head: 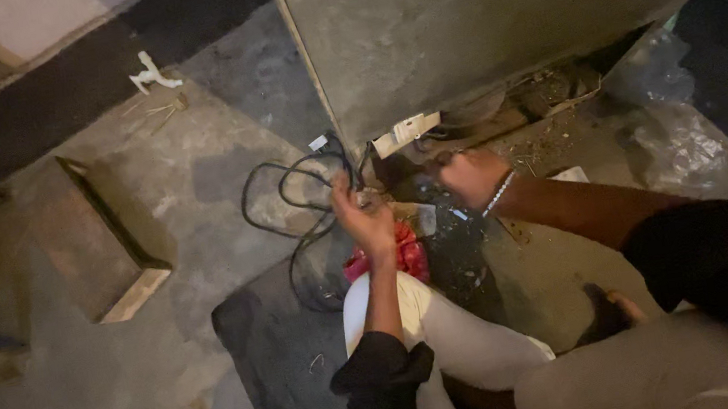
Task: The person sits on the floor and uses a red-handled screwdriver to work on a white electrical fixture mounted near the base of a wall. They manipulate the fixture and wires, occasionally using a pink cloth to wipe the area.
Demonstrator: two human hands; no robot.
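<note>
1. Left hand (364, 219) is closed on a black cable (288, 208); right hand (471, 177), apart, is fisted, its contents hidden.
2. Red crumpled wrapper (409, 251) is seen just below the left hand.
3. White rectangular label (407, 131) is fixed at the grey cabinet (488, 3) base, beyond the hands.

The left hand (364, 219) is blurred, so its grip on the black cable (288, 208) cannot be told. The right hand (471, 177) covers whatever it touches under the grey metal cabinet (489, 13), which the top edge cuts off. The red cloth (409, 251) is partly hidden behind the left forearm.
</note>
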